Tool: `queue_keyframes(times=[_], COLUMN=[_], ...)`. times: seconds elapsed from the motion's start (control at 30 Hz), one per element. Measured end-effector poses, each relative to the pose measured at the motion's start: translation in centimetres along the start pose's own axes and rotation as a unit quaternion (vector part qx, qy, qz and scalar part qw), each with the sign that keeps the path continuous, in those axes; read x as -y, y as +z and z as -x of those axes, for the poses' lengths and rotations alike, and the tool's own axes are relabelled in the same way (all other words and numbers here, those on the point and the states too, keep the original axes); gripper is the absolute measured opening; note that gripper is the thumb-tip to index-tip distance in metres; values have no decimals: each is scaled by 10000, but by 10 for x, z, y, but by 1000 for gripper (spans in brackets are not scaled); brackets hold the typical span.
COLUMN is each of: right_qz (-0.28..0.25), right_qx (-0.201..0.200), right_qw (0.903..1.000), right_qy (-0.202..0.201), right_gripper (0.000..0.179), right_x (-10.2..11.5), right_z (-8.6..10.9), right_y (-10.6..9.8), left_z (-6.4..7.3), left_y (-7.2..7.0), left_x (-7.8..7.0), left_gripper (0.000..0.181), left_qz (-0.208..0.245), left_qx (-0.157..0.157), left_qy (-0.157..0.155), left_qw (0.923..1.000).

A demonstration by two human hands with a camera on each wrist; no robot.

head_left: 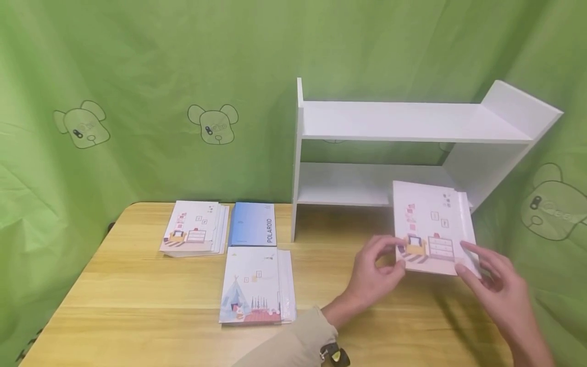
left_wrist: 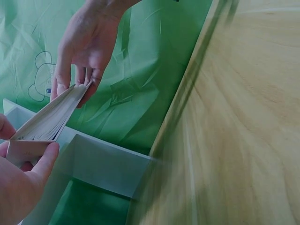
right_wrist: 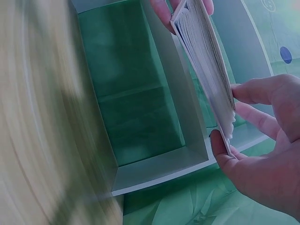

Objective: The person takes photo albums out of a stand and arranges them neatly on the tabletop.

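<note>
Both hands hold up a white book (head_left: 424,224) with an armchair and a chest of drawers drawn on its cover, above the table before the shelf. My left hand (head_left: 377,270) pinches its lower left corner between thumb and fingers. At the lower right edge, my right hand (head_left: 502,290) grips it with thumb and fingers on opposite sides. Seen from below in the left wrist view, the book (left_wrist: 44,117) shows many page edges between its covers. In the right wrist view the pages (right_wrist: 206,61) are slightly fanned near my right hand (right_wrist: 267,126).
A white two-tier shelf (head_left: 390,120) stands at the table's back right. On the wooden table (head_left: 151,300), left of it, lie a similar armchair-cover book (head_left: 190,227), a blue POLAROID book (head_left: 252,224) and a tent-cover book (head_left: 252,285). A green curtain (head_left: 160,76) hangs behind.
</note>
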State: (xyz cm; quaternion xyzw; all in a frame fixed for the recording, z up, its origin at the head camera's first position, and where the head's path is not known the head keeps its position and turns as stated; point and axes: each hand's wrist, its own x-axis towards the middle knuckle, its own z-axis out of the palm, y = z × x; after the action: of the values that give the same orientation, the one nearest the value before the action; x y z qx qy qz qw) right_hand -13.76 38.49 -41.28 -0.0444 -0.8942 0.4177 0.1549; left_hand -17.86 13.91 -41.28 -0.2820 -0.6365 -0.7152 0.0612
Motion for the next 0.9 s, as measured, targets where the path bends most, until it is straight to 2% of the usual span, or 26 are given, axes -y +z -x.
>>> queue_keyframes(times=[0.7,0.9], right_qz=[-117,-187], right_qx=[70,114], right_qw=[9999,9998], right_qy=[4,-27], right_gripper=[55,55], right_x=[-6,-6], right_z=[9,11], right_y=[14,17], left_z=[14,17], left_y=[-7,-7], left_x=[6,7], left_gripper=[37,37], left_qz=[256,175], left_qx=[45,-19], left_qy=[-132,-104], left_qw=[9996,9998])
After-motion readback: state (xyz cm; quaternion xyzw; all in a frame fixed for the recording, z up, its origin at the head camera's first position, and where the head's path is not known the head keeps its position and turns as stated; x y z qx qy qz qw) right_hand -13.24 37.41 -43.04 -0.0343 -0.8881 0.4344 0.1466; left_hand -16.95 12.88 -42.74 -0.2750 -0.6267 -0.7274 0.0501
